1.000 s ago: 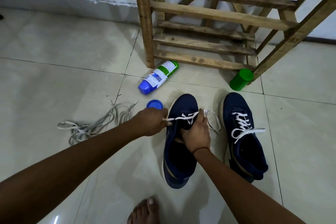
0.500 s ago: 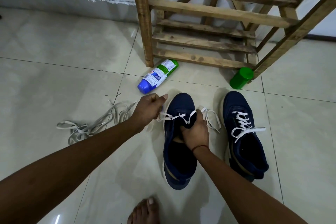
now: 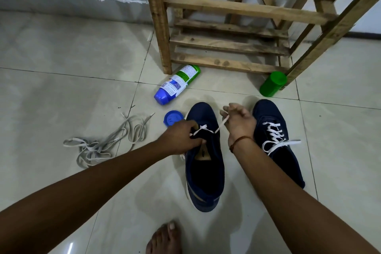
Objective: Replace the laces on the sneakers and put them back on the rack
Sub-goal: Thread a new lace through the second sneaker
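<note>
— While the left sneaker (image 3: 203, 156) lies toe toward the rack (image 3: 243, 27), which way does its new lace (image 3: 206, 129) run?

— Across the shoe, at right angles to its long axis. It crosses once at the lowest eyelets, near the toe, and each end goes out to a hand.

— Which hand is nearer the shoe?

— The left hand (image 3: 179, 140). It rests on the shoe's left edge, fingers closed on that end of the lace right at the eyelets. The right hand (image 3: 239, 121) is raised just off the shoe's right side, pinching the other end between thumb and fingers and drawing it taut, up and away.

— So the next move?

— I judge the ends must be evened and fed into the next eyelets, heading back toward the heel. Most of the rows are not yet laced.

— And around the shoe?

— The right sneaker (image 3: 278, 140) stands just to its right, already laced in white. A blue cap (image 3: 173, 118) sits by its toe on the left, a tipped bottle (image 3: 177, 84) beyond that, a green cup (image 3: 272, 86) toward the rack's right leg. The old laces (image 3: 103, 144) lie heaped well to the left.
</note>
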